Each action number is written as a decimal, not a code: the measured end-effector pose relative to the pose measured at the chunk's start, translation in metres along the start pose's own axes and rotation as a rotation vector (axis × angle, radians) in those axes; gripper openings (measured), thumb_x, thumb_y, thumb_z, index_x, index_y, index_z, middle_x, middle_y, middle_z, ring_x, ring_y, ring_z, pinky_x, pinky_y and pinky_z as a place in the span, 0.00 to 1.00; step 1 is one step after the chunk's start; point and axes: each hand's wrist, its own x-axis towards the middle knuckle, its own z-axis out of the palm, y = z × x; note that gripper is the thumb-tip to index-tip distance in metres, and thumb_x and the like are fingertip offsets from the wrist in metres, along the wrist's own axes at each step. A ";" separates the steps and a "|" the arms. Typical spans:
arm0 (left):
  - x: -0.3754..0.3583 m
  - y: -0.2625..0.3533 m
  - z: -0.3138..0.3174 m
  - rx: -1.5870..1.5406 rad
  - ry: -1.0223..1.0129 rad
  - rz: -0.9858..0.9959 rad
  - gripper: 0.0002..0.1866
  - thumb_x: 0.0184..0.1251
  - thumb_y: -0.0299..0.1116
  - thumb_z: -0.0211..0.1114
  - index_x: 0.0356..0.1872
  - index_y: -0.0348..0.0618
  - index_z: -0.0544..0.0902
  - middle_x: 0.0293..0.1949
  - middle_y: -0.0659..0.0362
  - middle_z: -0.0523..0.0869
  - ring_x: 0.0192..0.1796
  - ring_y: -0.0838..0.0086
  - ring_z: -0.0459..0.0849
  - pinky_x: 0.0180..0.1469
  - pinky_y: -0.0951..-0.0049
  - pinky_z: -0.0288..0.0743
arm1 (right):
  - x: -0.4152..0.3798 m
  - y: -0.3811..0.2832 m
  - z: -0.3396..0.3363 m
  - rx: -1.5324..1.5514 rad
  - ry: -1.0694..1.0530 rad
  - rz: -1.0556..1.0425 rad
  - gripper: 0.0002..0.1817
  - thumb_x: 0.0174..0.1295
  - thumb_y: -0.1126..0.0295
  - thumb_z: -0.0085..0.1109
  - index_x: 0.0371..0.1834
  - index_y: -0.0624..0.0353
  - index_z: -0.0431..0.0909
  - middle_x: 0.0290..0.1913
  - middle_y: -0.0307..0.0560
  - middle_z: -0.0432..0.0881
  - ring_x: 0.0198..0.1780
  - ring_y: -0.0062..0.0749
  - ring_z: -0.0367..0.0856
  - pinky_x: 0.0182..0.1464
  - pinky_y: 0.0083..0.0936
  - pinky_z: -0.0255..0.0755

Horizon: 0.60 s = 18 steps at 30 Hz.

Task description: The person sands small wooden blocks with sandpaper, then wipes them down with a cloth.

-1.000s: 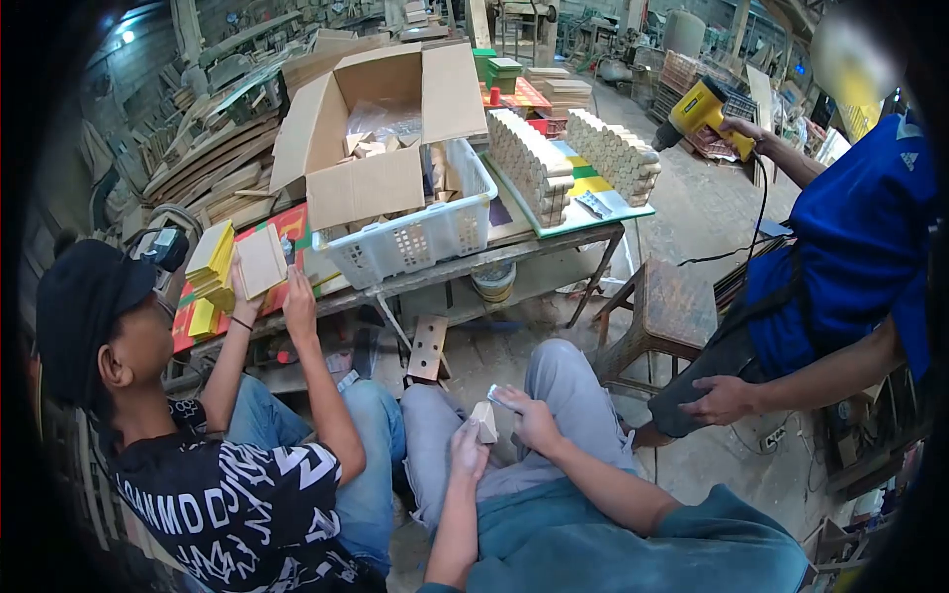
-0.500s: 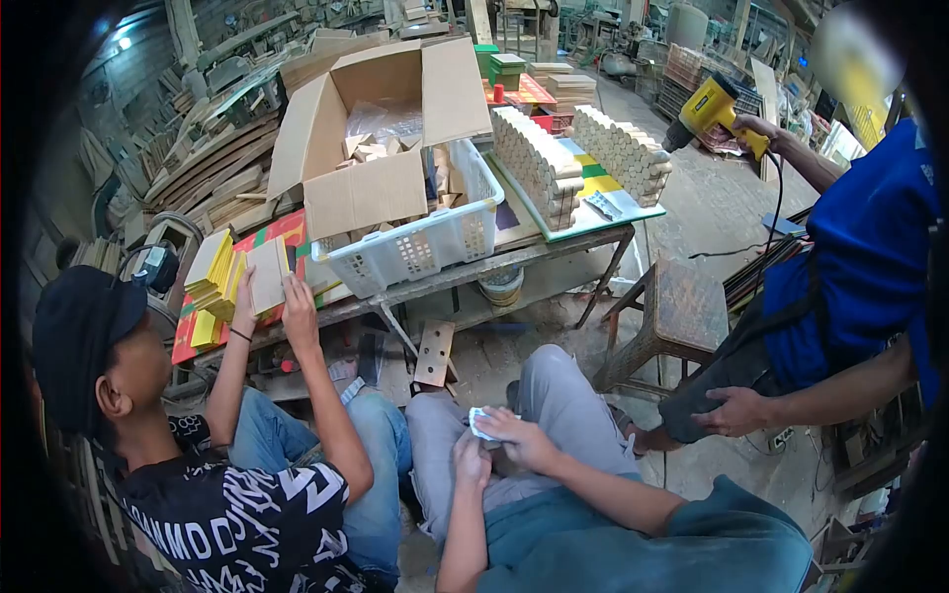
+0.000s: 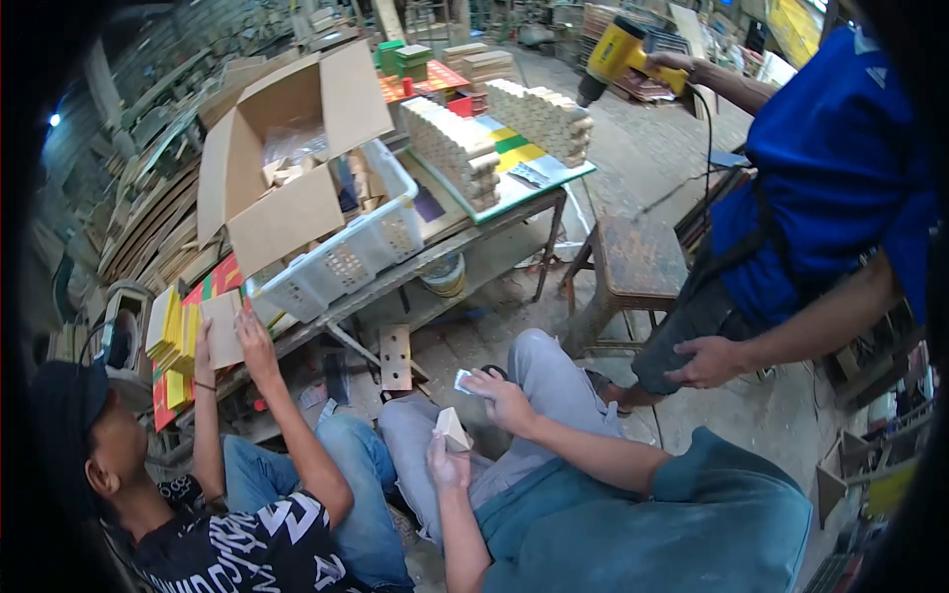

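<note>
Above my lap, my left hand [image 3: 450,466] is closed around the lower end of a small pale wooden block [image 3: 452,430], which stands up out of the fingers with an angled face showing. To its right and slightly farther off, my right hand [image 3: 506,403] holds a small folded piece of sandpaper [image 3: 462,381], white and light blue, at the fingertips. The sandpaper and the block are apart. Parts of the right fingers are hidden behind the back of that hand.
At left, a co-worker holds a flat board [image 3: 223,329] beside yellow-edged boards [image 3: 178,331]. Another person at right holds a yellow heat gun [image 3: 621,54] near stacked wooden pieces [image 3: 539,119]. A crate [image 3: 341,272] with a cardboard box stands on the bench; a stool [image 3: 638,259] stands right.
My hands have moved apart, and the wooden block now shows in the left one. The sandpaper has lifted away with my right hand. The whole view has shifted rightward.
</note>
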 end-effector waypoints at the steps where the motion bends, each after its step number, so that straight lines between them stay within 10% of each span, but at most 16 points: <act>1: 0.002 0.001 0.004 0.051 0.072 0.025 0.21 0.75 0.43 0.52 0.57 0.35 0.74 0.51 0.54 0.81 0.51 0.68 0.81 0.51 0.66 0.76 | -0.001 -0.016 -0.006 0.069 0.024 -0.089 0.29 0.52 0.84 0.52 0.59 0.52 0.76 0.64 0.50 0.73 0.68 0.44 0.68 0.69 0.43 0.59; 4: 0.007 -0.008 0.002 0.106 0.158 0.077 0.22 0.75 0.44 0.52 0.58 0.36 0.73 0.51 0.56 0.81 0.51 0.68 0.81 0.51 0.66 0.75 | -0.011 -0.040 -0.001 0.166 -0.111 -0.317 0.31 0.49 0.86 0.51 0.60 0.50 0.77 0.64 0.47 0.73 0.68 0.43 0.68 0.73 0.43 0.55; 10: 0.003 -0.002 -0.014 -0.018 0.018 0.076 0.22 0.72 0.41 0.55 0.58 0.33 0.73 0.54 0.53 0.79 0.54 0.66 0.79 0.54 0.65 0.75 | 0.007 -0.011 0.001 0.084 0.039 -0.031 0.34 0.49 0.90 0.46 0.61 0.51 0.76 0.63 0.47 0.75 0.68 0.43 0.69 0.72 0.46 0.54; 14: 0.007 -0.006 -0.005 -0.006 0.158 0.054 0.28 0.72 0.49 0.54 0.64 0.39 0.68 0.52 0.55 0.79 0.49 0.66 0.80 0.51 0.64 0.75 | -0.005 -0.056 -0.002 0.232 -0.116 -0.405 0.33 0.48 0.89 0.49 0.59 0.52 0.77 0.62 0.49 0.76 0.66 0.45 0.70 0.70 0.42 0.60; 18: 0.001 -0.001 -0.015 -0.130 -0.025 0.105 0.26 0.72 0.45 0.54 0.64 0.39 0.67 0.55 0.54 0.78 0.53 0.64 0.78 0.52 0.63 0.75 | 0.012 -0.016 0.007 0.124 0.013 -0.120 0.34 0.47 0.90 0.48 0.60 0.53 0.76 0.62 0.49 0.76 0.67 0.47 0.69 0.72 0.41 0.56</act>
